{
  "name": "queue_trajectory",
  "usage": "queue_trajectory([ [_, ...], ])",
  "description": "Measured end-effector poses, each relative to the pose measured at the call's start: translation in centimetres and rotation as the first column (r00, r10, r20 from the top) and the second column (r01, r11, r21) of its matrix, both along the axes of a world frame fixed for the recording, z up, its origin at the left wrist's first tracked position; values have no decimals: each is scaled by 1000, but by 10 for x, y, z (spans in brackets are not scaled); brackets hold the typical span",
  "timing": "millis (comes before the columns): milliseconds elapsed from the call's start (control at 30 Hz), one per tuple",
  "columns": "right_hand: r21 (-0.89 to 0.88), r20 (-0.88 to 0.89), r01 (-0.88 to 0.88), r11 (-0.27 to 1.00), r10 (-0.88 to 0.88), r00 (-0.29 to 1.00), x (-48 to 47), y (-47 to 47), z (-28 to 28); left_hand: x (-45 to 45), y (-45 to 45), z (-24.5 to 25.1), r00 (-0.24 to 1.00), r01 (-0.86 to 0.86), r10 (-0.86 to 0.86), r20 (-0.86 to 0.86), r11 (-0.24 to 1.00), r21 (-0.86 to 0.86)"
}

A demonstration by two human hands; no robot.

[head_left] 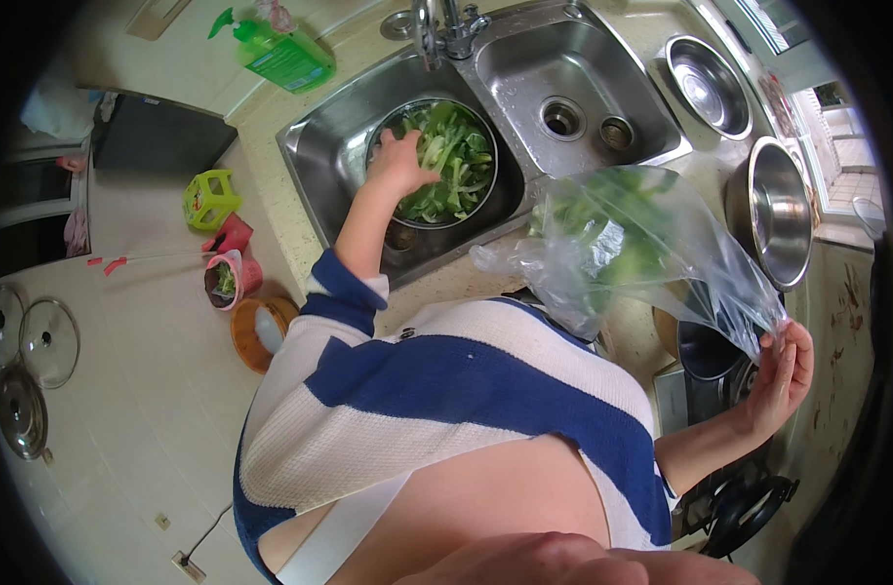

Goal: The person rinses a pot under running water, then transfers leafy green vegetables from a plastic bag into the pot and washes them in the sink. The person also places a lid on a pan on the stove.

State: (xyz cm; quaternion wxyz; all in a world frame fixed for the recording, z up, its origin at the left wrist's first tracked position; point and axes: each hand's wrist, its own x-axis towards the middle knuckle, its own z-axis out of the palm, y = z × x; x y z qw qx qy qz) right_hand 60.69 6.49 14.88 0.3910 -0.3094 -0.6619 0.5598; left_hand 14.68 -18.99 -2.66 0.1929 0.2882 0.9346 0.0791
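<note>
My left hand (399, 167) is spread over the near-left part of a metal bowl (493, 175) of loose leafy greens (453, 157). Its fingers are apart, with nothing seen gripped; whether the fingertips touch the leaves is hard to tell. The bowl sits in the left basin (329, 146) of a stainless steel double sink. Out to the right, my right hand (783, 373) pinches the gathered end of a clear plastic bag (702, 241). More green vegetables (600, 219) show blurred through the bag, which spans the counter edge in front of the right basin (563, 66).
A faucet (457, 33) stands behind the sink, and a green pump bottle (289, 55) is at its left. Two steel bowls (709, 88) (779, 212) line the right counter. A dark pot (709, 347) is below the bag. Against the left wall is an orange container (252, 336).
</note>
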Motion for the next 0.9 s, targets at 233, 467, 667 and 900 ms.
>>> queue_trajectory([
  [233,-3,10,-59,998,59,998,-29,1,14,80,7,74,844,315,-509,172,729,608],
  [467,27,-79,-63,998,65,995,-93,-11,26,118,26,91,789,424,-576,215,763,489],
  [667,358,-40,-337,871,375,926,-159,-30,45,104,73,191,835,314,-547,62,566,762],
  [900,204,133,-286,936,263,956,-181,-24,79,112,120,215,751,589,-466,-468,150,794],
])
